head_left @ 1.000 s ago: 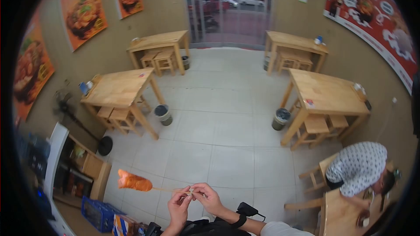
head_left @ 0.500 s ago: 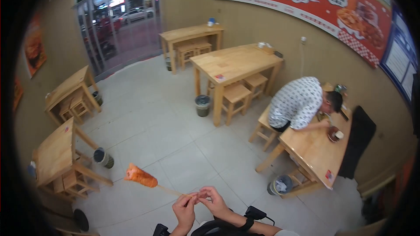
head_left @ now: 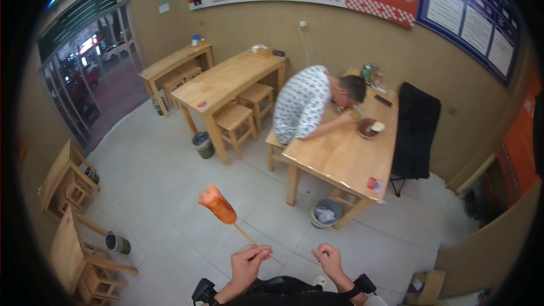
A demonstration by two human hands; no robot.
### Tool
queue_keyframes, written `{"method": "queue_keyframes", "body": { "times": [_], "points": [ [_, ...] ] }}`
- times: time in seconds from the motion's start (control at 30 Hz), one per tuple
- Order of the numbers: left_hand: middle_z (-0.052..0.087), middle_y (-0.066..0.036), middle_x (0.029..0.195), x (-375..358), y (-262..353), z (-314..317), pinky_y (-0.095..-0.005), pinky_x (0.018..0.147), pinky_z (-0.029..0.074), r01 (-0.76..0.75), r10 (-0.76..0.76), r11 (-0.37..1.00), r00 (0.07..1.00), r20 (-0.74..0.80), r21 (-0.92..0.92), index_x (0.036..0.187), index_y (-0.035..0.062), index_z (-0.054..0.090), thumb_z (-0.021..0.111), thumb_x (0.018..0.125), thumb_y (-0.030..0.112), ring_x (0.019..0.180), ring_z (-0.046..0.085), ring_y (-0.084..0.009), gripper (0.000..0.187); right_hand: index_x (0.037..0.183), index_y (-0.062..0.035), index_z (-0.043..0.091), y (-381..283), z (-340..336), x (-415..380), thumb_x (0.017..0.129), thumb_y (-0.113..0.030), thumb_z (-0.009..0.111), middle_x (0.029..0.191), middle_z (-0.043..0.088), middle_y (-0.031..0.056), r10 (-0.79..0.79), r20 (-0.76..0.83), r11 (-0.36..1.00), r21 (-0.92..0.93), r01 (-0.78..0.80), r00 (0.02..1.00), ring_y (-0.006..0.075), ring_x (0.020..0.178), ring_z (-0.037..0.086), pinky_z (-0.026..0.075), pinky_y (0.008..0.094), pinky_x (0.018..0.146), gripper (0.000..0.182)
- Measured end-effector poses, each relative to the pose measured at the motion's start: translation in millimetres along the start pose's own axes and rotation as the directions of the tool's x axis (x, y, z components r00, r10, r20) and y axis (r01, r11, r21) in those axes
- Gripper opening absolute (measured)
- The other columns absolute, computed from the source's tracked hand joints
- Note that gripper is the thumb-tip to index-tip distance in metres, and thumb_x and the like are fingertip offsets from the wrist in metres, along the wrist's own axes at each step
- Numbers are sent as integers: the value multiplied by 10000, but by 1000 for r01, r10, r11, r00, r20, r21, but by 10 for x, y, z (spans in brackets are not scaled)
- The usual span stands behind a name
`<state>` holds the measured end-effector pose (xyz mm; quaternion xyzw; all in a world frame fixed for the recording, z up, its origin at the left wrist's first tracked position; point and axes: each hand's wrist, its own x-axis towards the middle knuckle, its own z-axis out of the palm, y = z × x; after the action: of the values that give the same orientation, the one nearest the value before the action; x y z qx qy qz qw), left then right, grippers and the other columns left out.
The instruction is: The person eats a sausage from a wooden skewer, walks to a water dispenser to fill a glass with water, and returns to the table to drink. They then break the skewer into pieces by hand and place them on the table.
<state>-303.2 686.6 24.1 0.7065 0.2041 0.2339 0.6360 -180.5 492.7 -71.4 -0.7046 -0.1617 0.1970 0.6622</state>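
Observation:
In the head view, a reddish-orange sausage (head_left: pixel 218 204) is stuck on a thin wooden skewer (head_left: pixel 247 233). Its far upper end looks ragged and paler. My left hand (head_left: pixel 248 262) pinches the skewer low down, and the stick's thin end pokes out to the right below the fingers. The sausage tilts up and to the left, above the tiled floor. To the right of the skewer and apart from it is my right hand (head_left: pixel 330 259), with its fingers curled in and nothing visible in them.
A person (head_left: pixel 306 102) in a patterned shirt leans over a wooden table (head_left: pixel 334 158) holding a brown bowl (head_left: pixel 369 129). A bin (head_left: pixel 326 213) stands beside that table, and a black folding chair (head_left: pixel 418 130) is behind it. More wooden tables (head_left: pixel 218 82) and stools line the walls.
My right hand has come away from the skewer and moved right. The sausage has swung to a steeper tilt in my left hand. The view has turned to the right.

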Motion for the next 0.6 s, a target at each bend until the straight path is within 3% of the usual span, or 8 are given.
{"method": "queue_keyframes", "body": {
  "times": [0.1, 0.17, 0.33, 0.37, 0.6],
  "points": [
    [631, -109, 778, 15, 59, 768, -222, 613, 500, 21, -20, 999, 999, 45, -28, 842, -44, 645, 572, 798, 16, 672, 610, -132, 104, 743, -39, 557, 154, -881, -50, 769, -60, 615, 642, 548, -3, -66, -47, 997, 32, 68, 997, 64, 588, 490, 400, 201, 568, 67],
    [628, -111, 799, 49, 107, 1235, -224, 620, 504, 21, -14, 997, 996, 89, -77, 848, -52, 641, 567, 803, 16, 689, 608, -132, 110, 787, -43, 538, 92, -1353, -110, 775, -27, 586, 695, 545, -4, -116, -244, 992, 11, 123, 963, 60, 636, 496, 397, 199, 584, 52],
    [620, -114, 809, 225, 150, 2348, -228, 642, 507, 40, -16, 995, 968, 251, -90, 865, -60, 633, 564, 806, 12, 705, 607, -137, 115, 823, -42, 517, 313, -2617, -372, 781, 37, 510, 734, 534, 6, 8, -399, 999, 53, 14, 917, 65, 671, 495, 389, 191, 601, 90],
    [615, -117, 802, 298, 175, 2547, -230, 653, 508, 59, -23, 991, 957, 289, -116, 876, -63, 628, 567, 802, 1, 708, 608, -142, 116, 824, -42, 516, 400, -2811, -389, 783, 52, 482, 726, 526, 10, 51, -429, 993, 115, -2, 902, 68, 661, 488, 383, 189, 596, 108],
    [618, -110, 808, 876, 81, 3657, -231, 652, 508, 64, -27, 995, 912, 409, -77, 886, -46, 637, 563, 815, 31, 697, 603, -130, 129, 815, -41, 477, 417, -3759, -84, 829, 24, 399, 674, 452, -6, 14, -559, 993, 104, 54, 829, 58, 602, 395, 328, 185, 547, 102]
  ]
}}
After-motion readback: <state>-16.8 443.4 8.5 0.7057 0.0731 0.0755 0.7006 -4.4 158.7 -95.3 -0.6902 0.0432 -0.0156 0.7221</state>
